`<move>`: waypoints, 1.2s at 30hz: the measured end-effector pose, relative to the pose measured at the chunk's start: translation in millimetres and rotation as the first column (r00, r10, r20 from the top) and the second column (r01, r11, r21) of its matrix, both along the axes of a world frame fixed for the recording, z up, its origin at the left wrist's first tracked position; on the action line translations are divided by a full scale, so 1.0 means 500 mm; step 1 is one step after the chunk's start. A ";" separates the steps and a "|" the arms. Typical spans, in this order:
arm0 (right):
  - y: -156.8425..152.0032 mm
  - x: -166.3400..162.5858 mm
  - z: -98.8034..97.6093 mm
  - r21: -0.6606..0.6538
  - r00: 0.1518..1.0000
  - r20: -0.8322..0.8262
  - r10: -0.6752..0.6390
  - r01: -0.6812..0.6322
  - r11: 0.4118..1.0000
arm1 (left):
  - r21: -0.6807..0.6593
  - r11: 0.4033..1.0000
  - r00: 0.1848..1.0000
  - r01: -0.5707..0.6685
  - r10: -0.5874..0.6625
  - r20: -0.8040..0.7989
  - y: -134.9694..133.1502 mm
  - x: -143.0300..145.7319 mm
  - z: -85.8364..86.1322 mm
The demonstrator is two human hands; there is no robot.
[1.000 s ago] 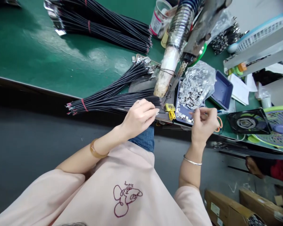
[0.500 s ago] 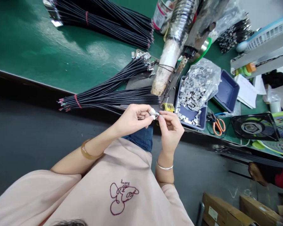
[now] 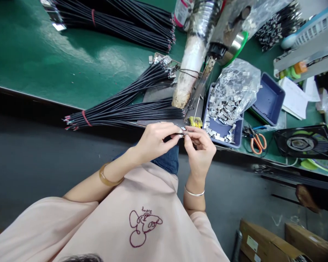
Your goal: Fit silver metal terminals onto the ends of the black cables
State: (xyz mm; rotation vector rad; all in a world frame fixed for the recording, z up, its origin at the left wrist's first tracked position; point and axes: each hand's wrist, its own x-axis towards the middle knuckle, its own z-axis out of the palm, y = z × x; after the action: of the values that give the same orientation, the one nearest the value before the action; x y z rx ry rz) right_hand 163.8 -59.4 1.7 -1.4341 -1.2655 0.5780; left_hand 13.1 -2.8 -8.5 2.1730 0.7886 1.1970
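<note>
My left hand (image 3: 156,141) pinches the end of a thin black cable at the front edge of the green bench (image 3: 57,65). My right hand (image 3: 200,149) meets it fingertip to fingertip, pinching a small metal clip (image 3: 182,134) against that cable end. Just behind the hands lies a tied bundle of black cables (image 3: 120,111) with a red band. A blue tray (image 3: 221,129) with several loose metal clips and a clear bag of clips (image 3: 232,92) stands right of my hands.
A second cable bundle (image 3: 117,22) lies at the back. A wrapped machine arm (image 3: 191,62) slants down toward a small yellow part (image 3: 194,121). Orange-handled scissors (image 3: 256,142), an empty blue tray (image 3: 269,100), a black fan (image 3: 303,142) and cardboard boxes (image 3: 276,240) are to the right.
My right hand came from the clip tray over to my left hand, carrying a clip. Both hands now press together at the cable end.
</note>
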 end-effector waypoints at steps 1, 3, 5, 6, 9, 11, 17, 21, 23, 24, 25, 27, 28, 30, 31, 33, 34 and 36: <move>-0.001 -0.003 -0.001 0.018 1.000 -0.007 -0.005 0.005 1.000 | 0.025 1.000 1.000 -0.008 0.008 -0.011 -0.003 0.002 0.000; -0.001 -0.013 -0.007 0.064 0.999 -0.013 -0.029 0.030 0.998 | -0.020 1.000 1.000 -0.003 0.003 -0.004 -0.010 0.004 0.002; -0.001 -0.025 -0.017 0.125 0.996 0.047 -0.074 0.067 0.990 | -0.185 0.982 0.998 0.040 -0.033 0.044 -0.013 0.003 0.006; 0.000 -0.030 -0.023 0.160 0.991 0.094 -0.100 0.084 0.983 | -0.296 0.952 0.995 0.079 -0.055 0.086 -0.013 0.001 0.009; 0.003 -0.038 -0.034 0.226 0.973 0.187 -0.137 0.093 0.970 | -0.596 0.769 0.962 0.231 -0.088 0.259 -0.002 -0.007 0.018; 0.004 -0.035 -0.035 0.223 0.974 0.183 -0.132 0.090 0.971 | -0.687 0.646 0.927 0.333 -0.093 0.362 0.009 -0.014 0.024; -0.005 -0.018 -0.019 0.389 0.971 0.186 -0.148 0.065 0.919 | -0.763 0.522 0.909 0.381 -0.060 0.413 0.024 -0.015 0.026; -0.004 -0.021 -0.021 0.409 0.947 0.294 -0.133 0.002 0.913 | -0.778 0.534 0.917 0.331 0.013 0.399 0.022 -0.007 0.023; 0.001 -0.021 -0.026 0.371 0.962 0.219 -0.161 0.070 0.926 | -0.776 0.549 0.917 0.311 0.041 0.397 0.023 -0.004 0.023; 0.003 -0.020 -0.027 0.345 0.972 0.171 -0.162 0.095 0.934 | -0.774 0.556 0.917 0.302 0.052 0.395 0.025 -0.003 0.023; 0.005 -0.019 -0.029 0.324 0.978 0.137 -0.157 0.105 0.940 | -0.773 0.562 0.917 0.295 0.061 0.394 0.026 -0.003 0.024; 0.007 -0.015 -0.030 0.310 0.982 0.137 -0.130 0.082 0.947 | -0.772 0.569 0.918 0.284 0.071 0.391 0.028 -0.002 0.026; 0.008 -0.013 -0.031 0.315 0.979 0.167 -0.115 0.058 0.947 | -0.774 0.568 0.918 0.280 0.077 0.389 0.029 -0.002 0.026; 0.009 -0.009 -0.033 0.342 0.963 0.248 -0.101 0.010 0.939 | -0.781 0.563 0.920 0.272 0.087 0.383 0.031 -0.001 0.027; 0.009 -0.008 -0.034 0.360 0.951 0.290 -0.102 -0.009 0.933 | -0.784 0.560 0.921 0.267 0.090 0.378 0.031 0.000 0.028; 0.010 -0.005 -0.038 0.393 0.926 0.360 -0.117 -0.037 0.919 | -0.787 0.563 0.925 0.252 0.099 0.367 0.031 0.002 0.028; 0.010 -0.004 -0.040 0.405 0.916 0.382 -0.124 -0.045 0.913 | -0.786 0.569 0.926 0.242 0.105 0.361 0.031 0.004 0.028; 0.012 -0.004 -0.044 0.417 0.911 0.393 -0.126 -0.054 0.907 | -0.782 0.583 0.926 0.221 0.127 0.356 0.031 0.009 0.029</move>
State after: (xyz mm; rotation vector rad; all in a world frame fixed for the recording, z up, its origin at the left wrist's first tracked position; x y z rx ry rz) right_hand 161.9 -53.5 -20.2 -1.2389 -1.5760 -0.0462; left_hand 17.4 12.7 5.9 1.1318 0.8652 0.8989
